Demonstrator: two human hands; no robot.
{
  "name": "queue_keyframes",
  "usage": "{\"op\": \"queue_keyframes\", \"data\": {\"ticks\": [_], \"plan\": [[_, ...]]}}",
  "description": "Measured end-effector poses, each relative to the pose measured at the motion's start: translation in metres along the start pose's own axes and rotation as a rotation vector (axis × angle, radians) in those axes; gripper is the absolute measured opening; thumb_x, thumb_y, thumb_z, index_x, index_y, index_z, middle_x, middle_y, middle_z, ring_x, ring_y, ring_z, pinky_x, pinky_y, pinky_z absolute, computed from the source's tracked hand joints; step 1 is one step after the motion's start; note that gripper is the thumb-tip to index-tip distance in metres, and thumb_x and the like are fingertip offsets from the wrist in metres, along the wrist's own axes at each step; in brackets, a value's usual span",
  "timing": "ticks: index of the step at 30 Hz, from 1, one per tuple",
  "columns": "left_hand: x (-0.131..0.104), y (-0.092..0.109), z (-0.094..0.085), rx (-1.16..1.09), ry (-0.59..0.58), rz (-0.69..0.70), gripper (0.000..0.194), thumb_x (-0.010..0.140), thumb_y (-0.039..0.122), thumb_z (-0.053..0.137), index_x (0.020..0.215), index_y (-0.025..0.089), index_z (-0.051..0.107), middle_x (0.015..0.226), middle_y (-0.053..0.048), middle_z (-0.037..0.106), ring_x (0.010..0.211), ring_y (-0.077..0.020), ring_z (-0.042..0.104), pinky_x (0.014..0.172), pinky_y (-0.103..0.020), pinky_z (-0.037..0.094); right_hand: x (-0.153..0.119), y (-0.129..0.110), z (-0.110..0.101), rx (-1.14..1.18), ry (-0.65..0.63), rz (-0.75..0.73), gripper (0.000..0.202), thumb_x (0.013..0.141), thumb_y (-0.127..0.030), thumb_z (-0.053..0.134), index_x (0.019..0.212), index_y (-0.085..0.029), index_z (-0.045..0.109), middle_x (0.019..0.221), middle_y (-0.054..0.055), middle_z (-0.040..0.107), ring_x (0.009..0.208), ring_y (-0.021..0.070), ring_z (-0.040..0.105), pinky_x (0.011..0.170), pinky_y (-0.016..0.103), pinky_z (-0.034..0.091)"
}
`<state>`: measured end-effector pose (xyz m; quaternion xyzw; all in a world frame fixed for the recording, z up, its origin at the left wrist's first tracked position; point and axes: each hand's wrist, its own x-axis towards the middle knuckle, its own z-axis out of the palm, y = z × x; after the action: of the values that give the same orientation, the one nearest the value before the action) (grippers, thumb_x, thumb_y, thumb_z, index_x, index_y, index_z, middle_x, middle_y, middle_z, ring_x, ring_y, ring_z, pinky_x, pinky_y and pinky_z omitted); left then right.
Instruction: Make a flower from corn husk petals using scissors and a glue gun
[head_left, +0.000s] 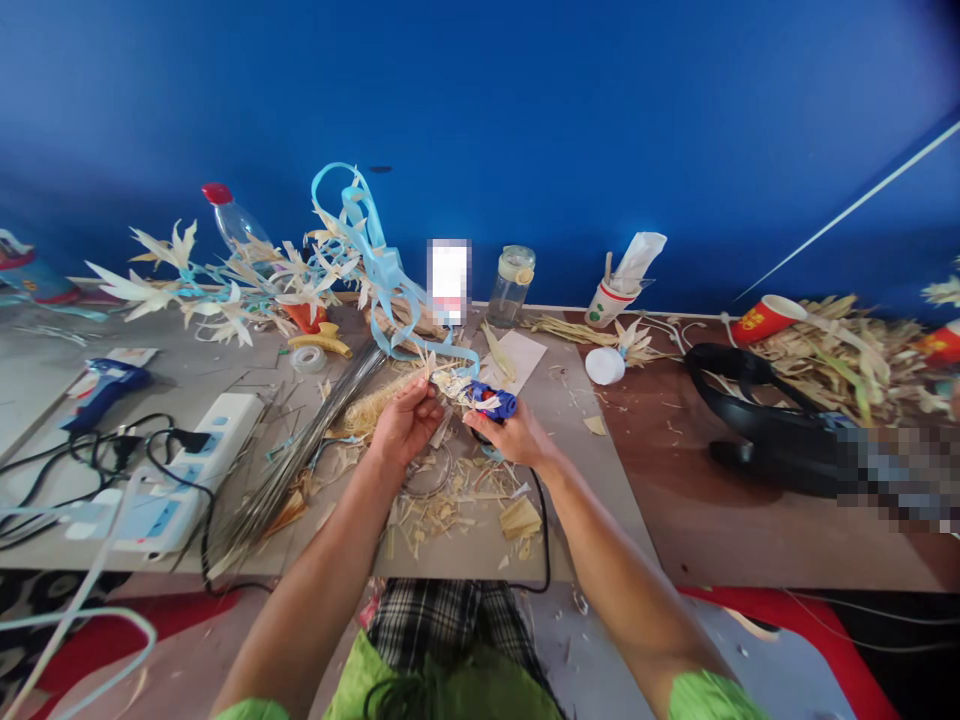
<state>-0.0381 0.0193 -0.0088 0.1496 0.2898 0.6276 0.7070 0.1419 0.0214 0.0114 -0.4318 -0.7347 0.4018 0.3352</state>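
My left hand (409, 418) pinches a small pale dried-husk piece (430, 372) between thumb and fingers above the middle of the table. Close on its right, my right hand (510, 428) is wrapped round a blue glue gun (496, 400), whose black cord hangs down toward the table's front edge. Pale husk strips lie between the two hands, around the tool's front end. Its nozzle is hard to make out. A light blue ribbon (390, 290) loops down from the husk flowers (300, 275) to just behind my hands.
Wire stems (300, 460) and a white power strip (202, 470) lie left, near another blue glue gun (109, 390). Husk scraps (442, 510) cover the table front. A glass jar (513, 285) and paper cup (609, 300) stand behind. A black headband-like device (772, 430) lies right.
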Motion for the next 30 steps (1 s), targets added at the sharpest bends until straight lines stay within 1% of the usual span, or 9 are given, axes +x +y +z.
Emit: {"op": "queue_keyframes", "data": {"ticks": [6, 13, 21, 30], "plan": [[0.0003, 0.0005, 0.0017, 0.005, 0.007, -0.008, 0.009, 0.073, 0.010, 0.064, 0.070, 0.012, 0.056, 0.063, 0.003, 0.050, 0.042, -0.0010, 0.030, 0.046, -0.017, 0.035, 0.0001, -0.0011, -0.0009, -0.015, 0.011, -0.004, 0.029, 0.078, -0.044, 0.056, 0.073, -0.016, 0.063, 0.063, 0.001, 0.059, 0.061, 0.0135, 0.048, 0.061, 0.024, 0.043], [0.0014, 0.0006, -0.0008, 0.002, 0.002, -0.001, 0.009, 0.073, 0.011, 0.064, 0.070, 0.012, 0.056, 0.063, 0.002, 0.050, 0.042, -0.0010, 0.030, 0.046, -0.017, 0.035, -0.0002, -0.0018, -0.0019, -0.016, 0.009, 0.005, 0.029, 0.078, -0.044, 0.057, 0.071, -0.017, 0.062, 0.062, 0.001, 0.058, 0.060, 0.0133, 0.047, 0.060, 0.024, 0.041], [0.0007, -0.0001, -0.0005, 0.004, 0.031, -0.003, 0.008, 0.072, 0.009, 0.064, 0.070, 0.012, 0.056, 0.062, 0.002, 0.051, 0.041, -0.0011, 0.031, 0.046, -0.018, 0.036, 0.0015, 0.0018, -0.0016, -0.043, -0.013, 0.002, 0.030, 0.077, -0.046, 0.057, 0.073, -0.016, 0.063, 0.066, 0.002, 0.061, 0.063, 0.0140, 0.049, 0.063, 0.025, 0.042], [0.0006, -0.0004, -0.0007, -0.015, 0.005, -0.010, 0.007, 0.072, 0.008, 0.063, 0.071, 0.011, 0.057, 0.061, 0.003, 0.051, 0.042, -0.0012, 0.032, 0.046, -0.017, 0.035, 0.0013, 0.0016, -0.0017, -0.088, -0.024, 0.013, 0.034, 0.078, -0.048, 0.055, 0.075, -0.015, 0.064, 0.067, 0.003, 0.063, 0.064, 0.0145, 0.052, 0.063, 0.025, 0.042]]}}
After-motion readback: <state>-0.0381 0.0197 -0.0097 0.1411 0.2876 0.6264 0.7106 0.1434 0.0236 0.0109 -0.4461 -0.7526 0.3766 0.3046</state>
